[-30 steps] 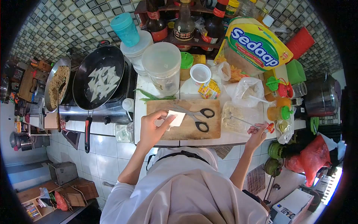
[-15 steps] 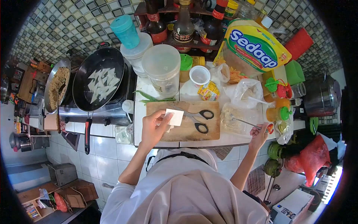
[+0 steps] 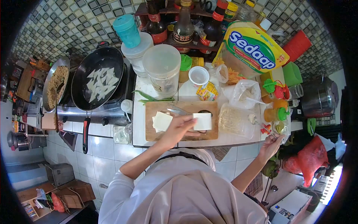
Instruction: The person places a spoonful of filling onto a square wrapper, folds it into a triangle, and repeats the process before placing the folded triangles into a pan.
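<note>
My left hand (image 3: 178,130) is over the cutting board (image 3: 152,108), closed on a thin white square wrapper (image 3: 202,121). To its left, a small stack of the same wrappers (image 3: 163,121) lies on the board. Scissors (image 3: 179,110) lie behind the hand, their handles mostly covered by the held wrapper. My right hand (image 3: 270,147) is at the table's right front edge, below a green-lidded jar (image 3: 280,114). Its fingers are loosely bent and nothing shows in them. A spoon-like utensil (image 3: 253,119) rests close by, beside a clear plastic container (image 3: 235,121).
A black pan (image 3: 118,63) with white strips sits on the stove at left, its handle (image 3: 86,136) jutting forward. Beside it is a wok (image 3: 47,98) of brown crumbly food. Tall containers (image 3: 164,74), green pods (image 3: 149,96) and a Sedaap pouch (image 3: 253,46) stand behind the board.
My left hand has moved right with a wrapper, and a stack now lies on the board. The right hand has let go of the utensil and shifted right and nearer me.
</note>
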